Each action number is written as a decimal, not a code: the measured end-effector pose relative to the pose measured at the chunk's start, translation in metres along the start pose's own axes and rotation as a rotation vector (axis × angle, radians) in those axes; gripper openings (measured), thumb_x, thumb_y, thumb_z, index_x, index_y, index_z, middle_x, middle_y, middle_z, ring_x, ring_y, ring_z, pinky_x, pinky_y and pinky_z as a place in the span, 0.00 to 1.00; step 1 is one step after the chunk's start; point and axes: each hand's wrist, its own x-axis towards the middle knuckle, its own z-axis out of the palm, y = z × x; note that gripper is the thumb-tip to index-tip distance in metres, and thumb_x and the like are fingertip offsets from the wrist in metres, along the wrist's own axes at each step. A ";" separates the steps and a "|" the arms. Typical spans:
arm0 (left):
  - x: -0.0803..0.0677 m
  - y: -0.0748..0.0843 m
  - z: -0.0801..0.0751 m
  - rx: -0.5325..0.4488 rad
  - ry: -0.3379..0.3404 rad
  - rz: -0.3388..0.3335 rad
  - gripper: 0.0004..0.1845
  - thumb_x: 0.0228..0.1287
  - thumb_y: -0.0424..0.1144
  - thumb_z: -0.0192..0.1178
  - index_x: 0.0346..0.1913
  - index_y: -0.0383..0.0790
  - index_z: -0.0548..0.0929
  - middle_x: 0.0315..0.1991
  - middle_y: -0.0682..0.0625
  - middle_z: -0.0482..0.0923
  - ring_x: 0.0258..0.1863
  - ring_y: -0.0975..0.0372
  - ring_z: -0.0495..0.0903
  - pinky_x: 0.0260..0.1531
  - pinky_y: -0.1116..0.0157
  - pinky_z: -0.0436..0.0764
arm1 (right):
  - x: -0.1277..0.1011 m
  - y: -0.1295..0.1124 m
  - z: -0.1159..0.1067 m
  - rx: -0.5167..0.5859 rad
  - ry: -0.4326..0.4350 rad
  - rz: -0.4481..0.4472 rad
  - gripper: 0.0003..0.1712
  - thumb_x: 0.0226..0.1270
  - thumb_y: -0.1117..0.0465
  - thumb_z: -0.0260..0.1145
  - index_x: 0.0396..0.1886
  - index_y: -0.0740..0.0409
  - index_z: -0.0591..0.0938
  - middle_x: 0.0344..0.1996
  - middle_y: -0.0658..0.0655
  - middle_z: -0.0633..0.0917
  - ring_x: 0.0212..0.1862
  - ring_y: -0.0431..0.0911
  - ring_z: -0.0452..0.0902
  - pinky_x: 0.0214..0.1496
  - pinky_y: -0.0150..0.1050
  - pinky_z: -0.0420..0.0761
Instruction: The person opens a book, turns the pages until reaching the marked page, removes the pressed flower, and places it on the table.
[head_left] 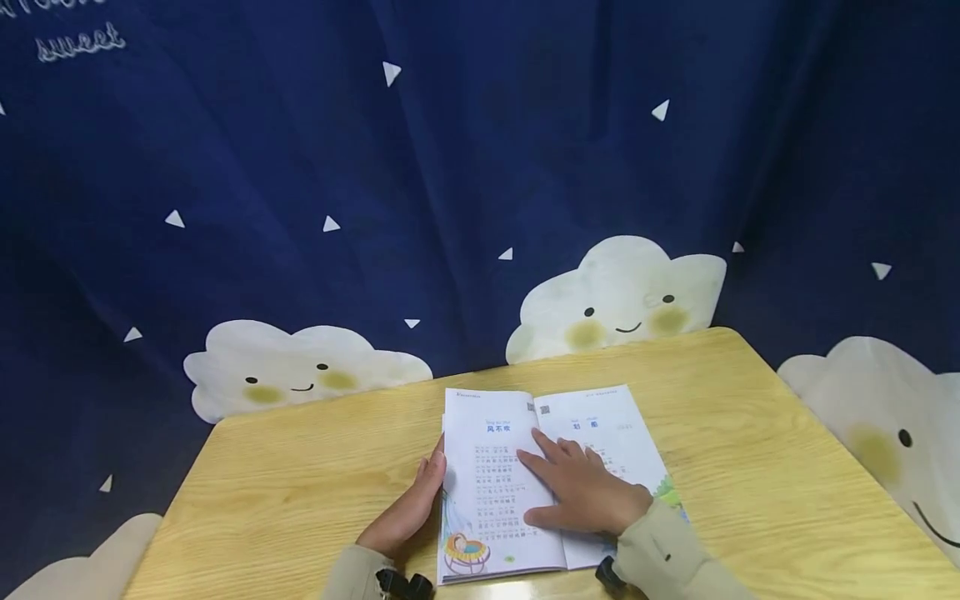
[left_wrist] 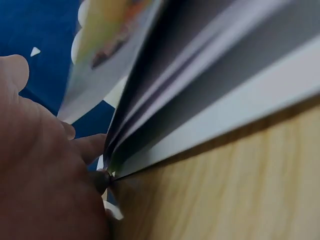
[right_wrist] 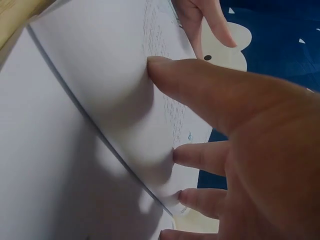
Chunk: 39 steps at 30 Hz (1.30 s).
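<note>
An open book with printed Chinese text lies on the table. My left hand holds its left edge, with fingertips partly hidden behind the pages. In the left wrist view, the left hand has fingers at the edge of the raised pages, and its thumb stands apart from them. My right hand lies across the book's middle, its spread fingers over the left page. The right wrist view shows the right hand with thumb and fingertips touching the page, beside the dark centre fold.
The light wooden table extends on both sides of the book. Behind it hangs a dark blue curtain with white triangles and smiling clouds. A black strap device sits at the left wrist.
</note>
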 end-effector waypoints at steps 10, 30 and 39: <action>-0.024 0.174 0.025 0.112 0.015 -0.285 0.33 0.79 0.51 0.26 0.77 0.43 0.31 0.78 0.44 0.28 0.75 0.49 0.27 0.68 0.45 0.26 | -0.006 0.003 0.006 -0.125 0.020 -0.028 0.43 0.61 0.35 0.63 0.72 0.47 0.66 0.75 0.59 0.56 0.69 0.67 0.55 0.60 0.72 0.57; -0.024 0.148 0.026 0.306 -0.096 -0.018 0.41 0.61 0.50 0.65 0.75 0.53 0.58 0.78 0.49 0.39 0.75 0.47 0.30 0.62 0.38 0.22 | 0.000 0.005 0.002 -0.230 0.045 -0.047 0.43 0.61 0.34 0.62 0.72 0.48 0.67 0.74 0.60 0.57 0.68 0.68 0.56 0.58 0.73 0.59; -0.028 0.151 0.031 0.496 -0.130 -0.087 0.43 0.55 0.59 0.66 0.73 0.60 0.61 0.77 0.51 0.44 0.76 0.49 0.33 0.64 0.40 0.24 | 0.000 -0.002 0.005 -0.249 0.039 -0.053 0.42 0.62 0.35 0.61 0.72 0.49 0.67 0.74 0.60 0.57 0.68 0.67 0.57 0.58 0.72 0.61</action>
